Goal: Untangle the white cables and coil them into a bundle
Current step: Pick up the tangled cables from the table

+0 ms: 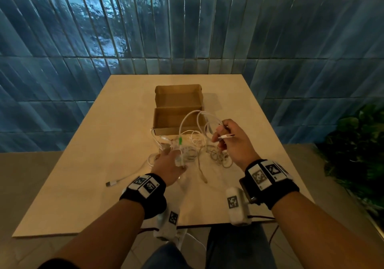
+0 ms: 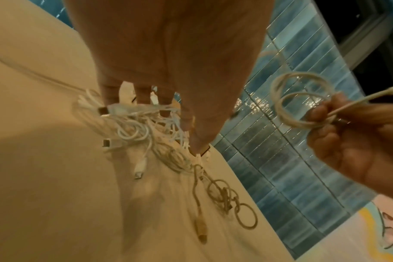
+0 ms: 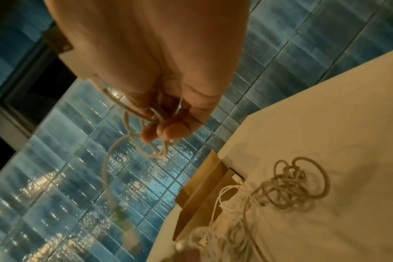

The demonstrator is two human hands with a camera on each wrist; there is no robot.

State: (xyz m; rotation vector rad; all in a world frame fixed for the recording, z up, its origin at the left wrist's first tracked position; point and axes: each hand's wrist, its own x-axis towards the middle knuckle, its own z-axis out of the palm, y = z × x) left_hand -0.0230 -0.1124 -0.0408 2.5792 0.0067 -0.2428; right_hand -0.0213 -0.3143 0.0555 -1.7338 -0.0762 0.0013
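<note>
Head view looks down at the table from above; both wrist views, close in, share its cable tangle.

right hand: raised away from the table, fingers curled, pinching small loops of white cable
hanging strand: trails from the loops toward the box, blurred
tangle: lying on the table, just beside the box
cardboard box: open, near the table's far edge
tiled wall: blue, behind the table

Black wristbands with white tags
</note>
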